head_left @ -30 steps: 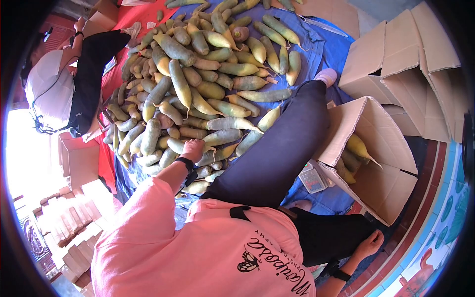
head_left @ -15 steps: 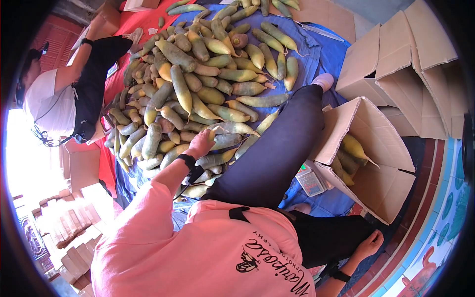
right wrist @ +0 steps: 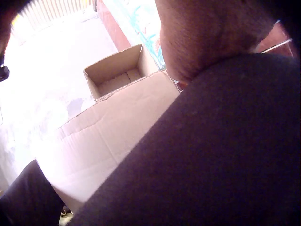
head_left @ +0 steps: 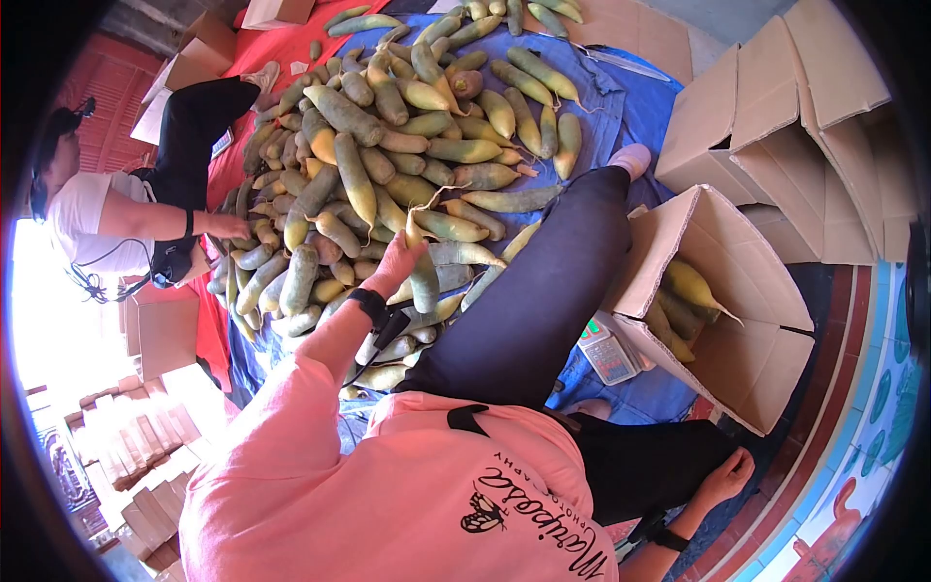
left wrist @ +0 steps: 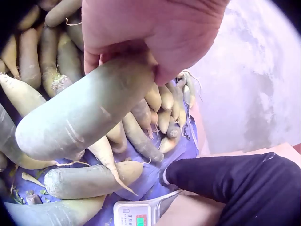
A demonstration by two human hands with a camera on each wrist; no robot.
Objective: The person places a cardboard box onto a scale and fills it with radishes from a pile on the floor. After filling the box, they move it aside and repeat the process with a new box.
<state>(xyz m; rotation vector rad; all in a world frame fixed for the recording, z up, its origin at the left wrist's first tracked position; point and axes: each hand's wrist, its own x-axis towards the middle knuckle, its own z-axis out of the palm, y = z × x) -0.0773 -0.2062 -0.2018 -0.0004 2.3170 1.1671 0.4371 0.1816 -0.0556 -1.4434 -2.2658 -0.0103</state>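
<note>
My left hand grips a green radish just above the near side of a big heap of radishes. Its thin root points up and away in the head view. Seen from the left wrist, the thick green end of the radish slants down from under the fingers, several others lying beneath it. The right hand rests on the dark trouser leg with its fingers loosely curled and nothing in it. In the right wrist view part of that hand shows against the dark cloth.
An open cardboard box with several radishes inside stands right of my leg, beside a small scale. More cardboard boxes stand behind it. Across the heap, another person reaches into the radishes. Blue sheeting lies underneath.
My left hand has risen from the heap with a radish, which has swung so its root points up. The right hand has stayed put. The other person's arm has come down to the heap.
</note>
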